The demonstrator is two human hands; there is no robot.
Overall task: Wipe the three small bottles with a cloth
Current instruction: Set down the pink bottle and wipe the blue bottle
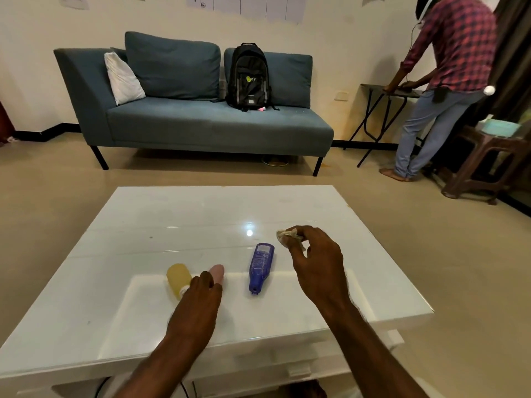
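Lying on the white table (143, 225) are three bottles: yellow bottle (177, 278), pink bottle (217, 272), blue bottle (260, 265). The right hand (316, 262) pinches one cloth (287, 237); the left hand (198, 308) reaches, loose and holding nothing.

Your right hand (314, 264) pinches a crumpled pale cloth (288, 236) above the glossy white table (172, 222). Your left hand (198, 305) reaches the pink bottle (217, 272), apparently touching it, between the yellow bottle (178, 278) and the blue bottle (260, 265), all three lying nearer the table's near edge.
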